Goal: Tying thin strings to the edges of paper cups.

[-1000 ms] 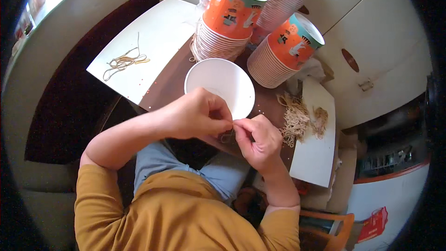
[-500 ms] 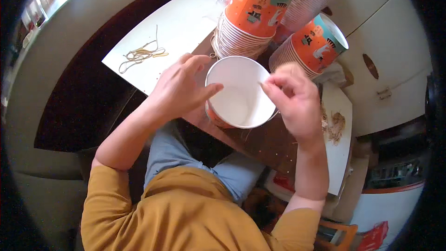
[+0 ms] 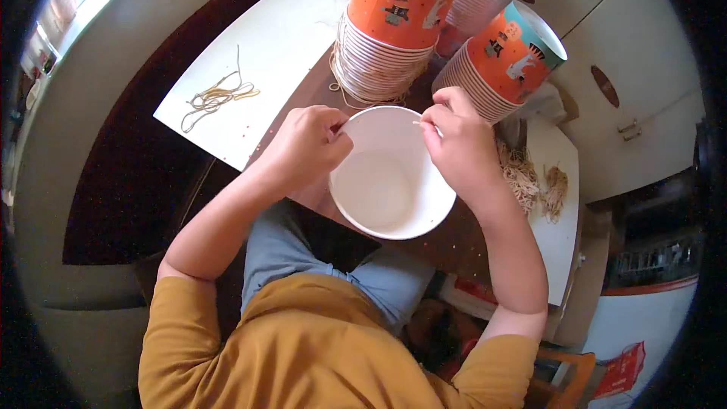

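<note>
A white paper bucket point(image 3: 433, 188) stands open on the brown table in front of me, its inside facing up. My left hand point(image 3: 309, 140) is closed at the bucket's left rim, thumb and fingers pressed together; what they pinch is hidden. Over the far right rim, my right hand point(image 3: 460, 142) has thumb and forefinger closed on a short pale cord end point(image 3: 417, 123). The rest of that cord is hidden behind the hand and bucket.
Behind the bucket rises a stack of orange and teal printed paper buckets point(image 3: 394, 11), with a second stack point(image 3: 506, 60) to its right. Loose cords point(image 3: 216, 98) lie on the white board at left. Bundles of pale cord point(image 3: 519, 180) lie at right.
My left hand has gone from spread fingers to a closed pinch at the rim. The right hand has shifted slightly left and up. The bucket now tilts its opening more toward me.
</note>
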`<state>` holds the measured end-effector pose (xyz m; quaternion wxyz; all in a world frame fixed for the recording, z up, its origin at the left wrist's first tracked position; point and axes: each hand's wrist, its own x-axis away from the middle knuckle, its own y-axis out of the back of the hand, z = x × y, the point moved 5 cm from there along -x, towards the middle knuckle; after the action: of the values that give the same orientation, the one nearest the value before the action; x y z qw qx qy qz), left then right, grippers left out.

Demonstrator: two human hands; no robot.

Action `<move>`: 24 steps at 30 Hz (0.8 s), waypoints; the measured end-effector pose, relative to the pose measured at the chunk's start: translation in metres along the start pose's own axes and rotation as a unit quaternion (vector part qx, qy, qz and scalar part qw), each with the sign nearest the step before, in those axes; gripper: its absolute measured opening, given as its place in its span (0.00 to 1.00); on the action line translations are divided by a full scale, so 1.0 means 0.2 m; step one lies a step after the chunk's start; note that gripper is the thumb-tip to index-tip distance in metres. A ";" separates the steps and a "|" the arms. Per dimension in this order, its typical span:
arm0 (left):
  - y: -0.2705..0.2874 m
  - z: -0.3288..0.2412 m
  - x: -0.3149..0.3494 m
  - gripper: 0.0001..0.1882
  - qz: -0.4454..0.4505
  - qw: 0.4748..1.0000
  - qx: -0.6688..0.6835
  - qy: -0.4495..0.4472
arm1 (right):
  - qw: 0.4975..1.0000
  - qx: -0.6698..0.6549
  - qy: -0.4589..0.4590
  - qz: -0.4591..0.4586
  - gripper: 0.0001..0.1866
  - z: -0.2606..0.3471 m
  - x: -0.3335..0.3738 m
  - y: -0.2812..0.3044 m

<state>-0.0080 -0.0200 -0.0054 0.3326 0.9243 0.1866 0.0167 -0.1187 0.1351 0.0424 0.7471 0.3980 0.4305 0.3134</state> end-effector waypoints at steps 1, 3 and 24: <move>0.00 0.00 0.00 0.15 -0.032 0.999 0.006 -0.023 | 0.996 -0.033 0.017 -0.077 0.03 0.06 0.01 0.07; -0.01 -0.01 0.01 0.16 -0.046 0.998 0.010 -0.041 | 0.989 -0.135 -0.007 -0.060 0.03 0.09 0.02 0.09; -0.05 0.03 0.02 0.19 -0.044 0.995 0.078 -0.033 | 0.905 -0.337 -0.258 0.037 0.07 -0.02 0.00 -0.37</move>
<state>-0.0061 -0.0152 -0.0156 0.2663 0.9382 0.2170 -0.0429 -0.1123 0.0996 -0.0230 0.9096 0.2051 0.0763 0.3533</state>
